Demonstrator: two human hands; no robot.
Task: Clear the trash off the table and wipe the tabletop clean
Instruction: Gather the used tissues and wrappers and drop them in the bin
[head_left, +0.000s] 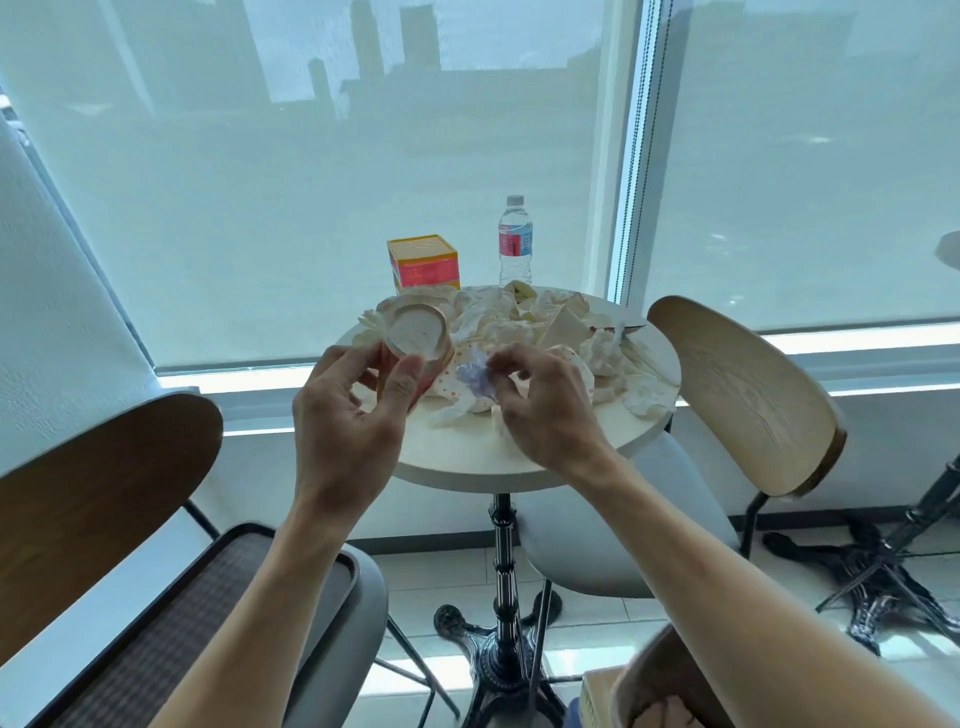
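Note:
A small round white table (467, 457) carries a heap of crumpled napkins and paper scraps (524, 317). My left hand (353, 415) holds a paper cup (418, 338) tipped toward me, thumb and fingers curled round its side, above the table's left part. My right hand (540, 405) pinches a small crumpled bluish-white wrapper (475, 376) just right of the cup. A dotted paper piece (452, 387) lies under both hands.
An orange-and-pink box (423, 260) and a water bottle (515, 241) stand at the table's far edge. A wooden chair (748, 395) is on the right; another chair with a dark tray (182, 613) on the left. A bin (654, 680) sits at bottom right.

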